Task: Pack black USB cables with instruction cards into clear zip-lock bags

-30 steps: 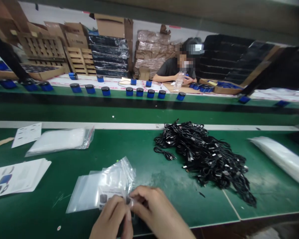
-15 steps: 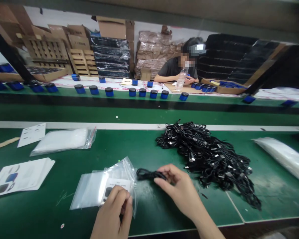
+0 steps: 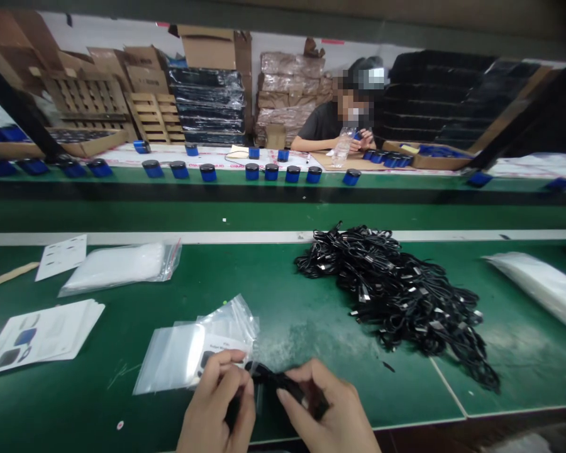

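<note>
A bundled black cable (image 3: 276,380) is gripped by my right hand (image 3: 332,409), its left end reaching the fingertips of my left hand (image 3: 221,402). My left hand's fingers are curled together at the open edge of a clear plastic bag; what exactly they pinch is hidden. Inside the bag a printed card (image 3: 212,349) shows. More clear bags (image 3: 163,358) lie under and beside it on the green table. Farther right lies a big heap of black cables (image 3: 396,289).
Printed cards (image 3: 42,336) are stacked at left, near a filled plastic bag (image 3: 117,267). Another clear bag pack (image 3: 542,286) lies at right. Blue-and-black devices (image 3: 271,172) line the shelf behind. A person (image 3: 321,129) sits across, holding something blue.
My right hand has brought the cable down and toward me, close to my left hand. My left hand has shifted slightly right. The person opposite has raised their hands a little.
</note>
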Demonstrator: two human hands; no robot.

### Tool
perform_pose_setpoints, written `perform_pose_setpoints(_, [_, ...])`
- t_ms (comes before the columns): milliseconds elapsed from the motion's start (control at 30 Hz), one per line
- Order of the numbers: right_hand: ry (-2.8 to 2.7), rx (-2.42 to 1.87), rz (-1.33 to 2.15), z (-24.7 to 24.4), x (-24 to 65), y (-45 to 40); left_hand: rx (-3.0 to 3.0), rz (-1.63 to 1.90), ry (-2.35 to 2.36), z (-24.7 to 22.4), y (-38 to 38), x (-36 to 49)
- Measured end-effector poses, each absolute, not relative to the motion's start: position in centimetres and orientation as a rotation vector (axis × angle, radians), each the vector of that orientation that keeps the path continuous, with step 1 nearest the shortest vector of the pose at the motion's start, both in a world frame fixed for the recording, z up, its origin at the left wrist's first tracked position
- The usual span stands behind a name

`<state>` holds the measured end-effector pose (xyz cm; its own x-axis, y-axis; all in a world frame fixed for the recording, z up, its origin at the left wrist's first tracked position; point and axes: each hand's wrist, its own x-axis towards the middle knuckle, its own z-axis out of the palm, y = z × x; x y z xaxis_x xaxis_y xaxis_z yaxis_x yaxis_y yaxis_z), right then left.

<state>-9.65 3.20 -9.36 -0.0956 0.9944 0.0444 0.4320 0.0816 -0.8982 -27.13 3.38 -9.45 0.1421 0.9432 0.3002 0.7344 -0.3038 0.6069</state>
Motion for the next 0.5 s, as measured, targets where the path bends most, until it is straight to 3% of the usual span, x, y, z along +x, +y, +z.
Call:
perform_pose_setpoints(133, [-1.293,-1.390,1.278,-10.1,-10.8,2.9,2.113,0.991,1.651,-9.7,2.8,-27.2])
perform_pose_setpoints(300, [-1.632,-1.174,0.689,-10.1,-11.3,2.8,2.137,0.967,1.637,-10.0,2.8,-27.3])
perform_pose_setpoints(433, [-1.419,-1.347,0.956,-10.8,-12.2,2.3,2.101,1.036,1.634,-10.1,2.7,-26.9])
perform_pose_setpoints(500, [-1.453,-1.354,0.926,-10.9,-12.5,2.2,2.078,1.064,1.649,-9.9,2.4,-26.5])
